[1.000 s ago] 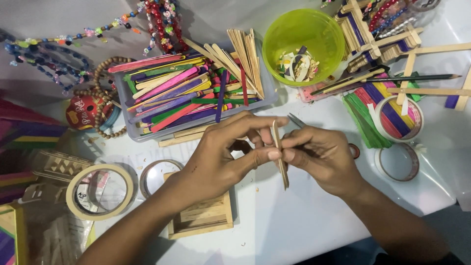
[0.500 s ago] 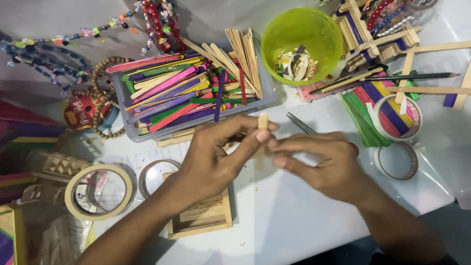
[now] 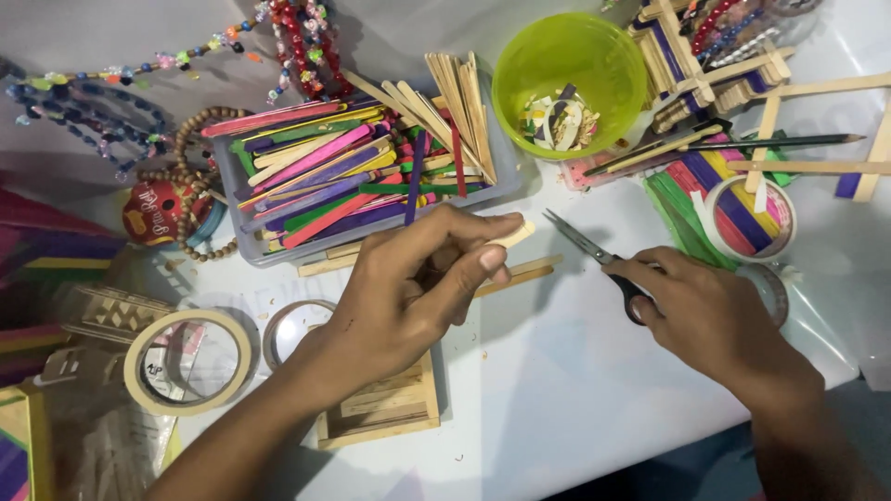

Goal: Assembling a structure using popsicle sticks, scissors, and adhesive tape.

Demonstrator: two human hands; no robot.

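My left hand [image 3: 413,288] pinches a plain wooden craft stick [image 3: 516,232] between thumb and fingers, its rounded end poking out toward the right. My right hand [image 3: 710,315] rests on the white table and grips the black handles of a pair of scissors [image 3: 587,245]; the blades are slightly parted and point up-left toward the stick. Two more plain sticks [image 3: 522,273] lie on the table under my left hand. A small flat wooden frame [image 3: 385,408] made of sticks lies below my left wrist.
A clear tray [image 3: 362,167] holds several coloured and plain craft sticks. A green bowl [image 3: 568,79] holds scraps. Tape rolls [image 3: 188,360] lie at left, another roll [image 3: 750,218] at right. Bead strings [image 3: 93,93] lie at the back left; stick structures [image 3: 724,65] stand at the back right.
My hands have come apart. The left hand kept the stick. The right hand moved right and took hold of the scissors lying on the table.
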